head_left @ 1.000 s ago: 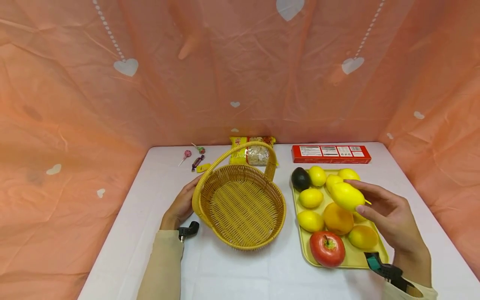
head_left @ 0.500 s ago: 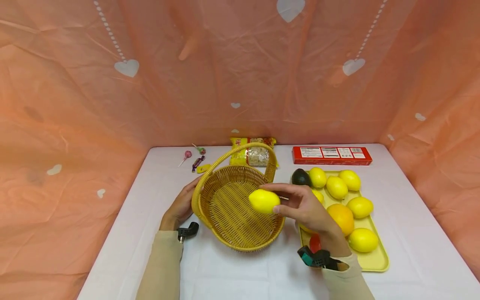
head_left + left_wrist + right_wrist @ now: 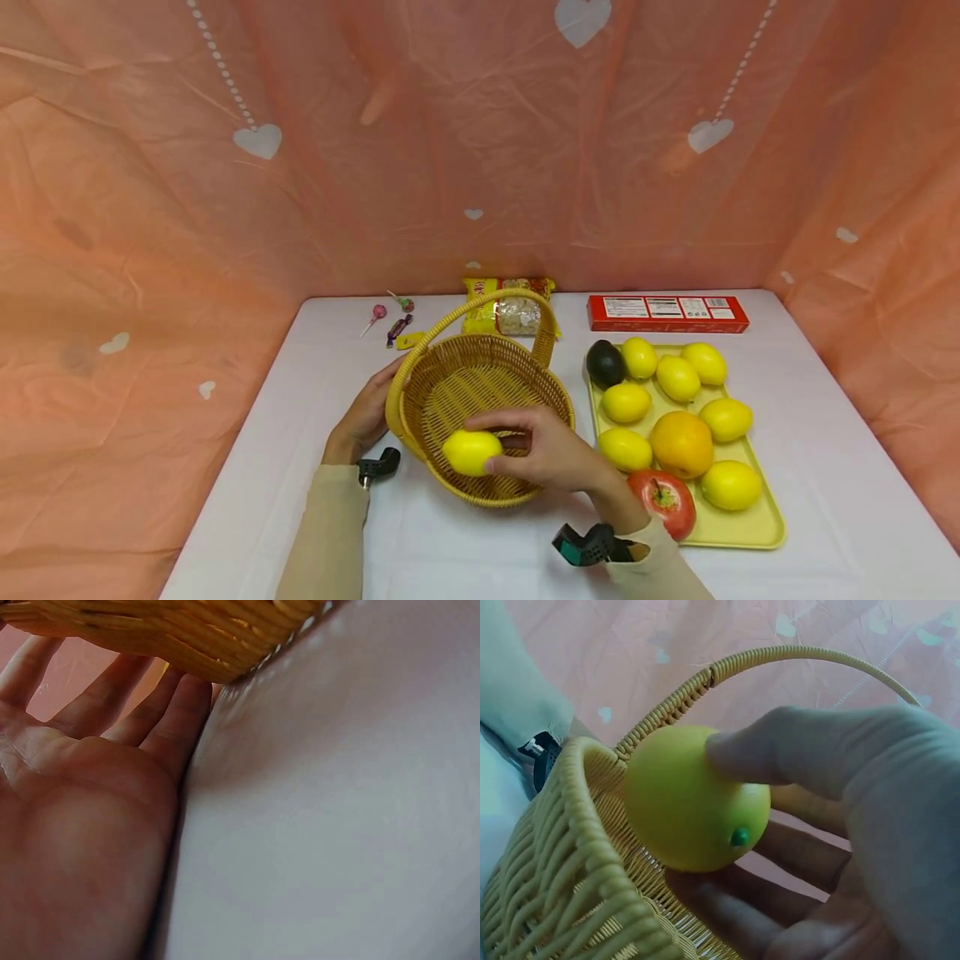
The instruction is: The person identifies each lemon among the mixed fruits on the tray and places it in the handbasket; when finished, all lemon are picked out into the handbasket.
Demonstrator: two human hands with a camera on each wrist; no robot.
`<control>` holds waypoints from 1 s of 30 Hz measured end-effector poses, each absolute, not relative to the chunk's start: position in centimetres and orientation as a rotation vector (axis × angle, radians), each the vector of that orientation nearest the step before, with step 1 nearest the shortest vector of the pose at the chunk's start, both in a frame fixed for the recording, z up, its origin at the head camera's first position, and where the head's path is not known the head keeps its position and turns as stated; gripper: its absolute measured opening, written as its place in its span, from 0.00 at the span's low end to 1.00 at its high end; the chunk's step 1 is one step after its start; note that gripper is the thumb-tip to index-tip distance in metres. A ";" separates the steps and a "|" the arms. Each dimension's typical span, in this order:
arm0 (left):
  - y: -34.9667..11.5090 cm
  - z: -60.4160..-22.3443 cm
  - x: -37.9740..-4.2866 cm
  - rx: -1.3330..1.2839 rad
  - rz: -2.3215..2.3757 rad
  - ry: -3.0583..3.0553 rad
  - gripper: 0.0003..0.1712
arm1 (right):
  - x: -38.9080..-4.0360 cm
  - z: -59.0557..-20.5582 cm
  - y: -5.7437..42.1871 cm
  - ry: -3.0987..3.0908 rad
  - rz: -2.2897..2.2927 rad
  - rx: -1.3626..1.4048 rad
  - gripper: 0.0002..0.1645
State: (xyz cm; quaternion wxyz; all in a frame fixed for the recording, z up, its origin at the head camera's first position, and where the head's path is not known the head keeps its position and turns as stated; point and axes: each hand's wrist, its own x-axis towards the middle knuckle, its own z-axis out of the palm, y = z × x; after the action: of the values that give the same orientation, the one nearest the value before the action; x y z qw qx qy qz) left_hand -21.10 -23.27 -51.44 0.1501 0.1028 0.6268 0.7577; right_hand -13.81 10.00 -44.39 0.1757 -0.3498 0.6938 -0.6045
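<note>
A yellow lemon [image 3: 471, 452] is pinched between the thumb and fingers of my right hand [image 3: 551, 450], over the front of a woven wicker basket [image 3: 558, 392] with an arched handle. In the right wrist view the lemon [image 3: 686, 799] shows a small green stem spot, and the basket rim [image 3: 589, 817] is just beside it. My left hand [image 3: 367, 417] lies against the basket's left side. In the left wrist view its fingers [image 3: 184, 724] extend to the basket's woven base [image 3: 202, 637]; their tips are partly hidden by it.
Right of the basket, a yellow tray [image 3: 761, 525] bears several lemons, an orange [image 3: 682, 444], a red apple [image 3: 667, 504] and a dark avocado [image 3: 605, 363]. Behind are a yellow packet [image 3: 517, 317], a red box [image 3: 667, 313], lollipops [image 3: 378, 312] and a wrapped candy [image 3: 400, 330].
My right hand has carried the lemon leftward from above the tray, across the basket's right rim, and lower over its front. My left hand stays by the basket.
</note>
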 end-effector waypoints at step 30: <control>-23.2 -51.2 -21.1 0.275 2.195 1.774 0.29 | -12.6 -42.7 16.8 2.149 -1.779 -0.846 0.25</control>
State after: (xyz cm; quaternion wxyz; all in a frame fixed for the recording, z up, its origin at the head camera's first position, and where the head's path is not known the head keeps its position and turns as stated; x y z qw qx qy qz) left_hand -21.13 -23.24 -51.25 0.1526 0.0957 0.6183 0.7650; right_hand -12.62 16.85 -42.69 0.1128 -0.2884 0.7324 -0.6063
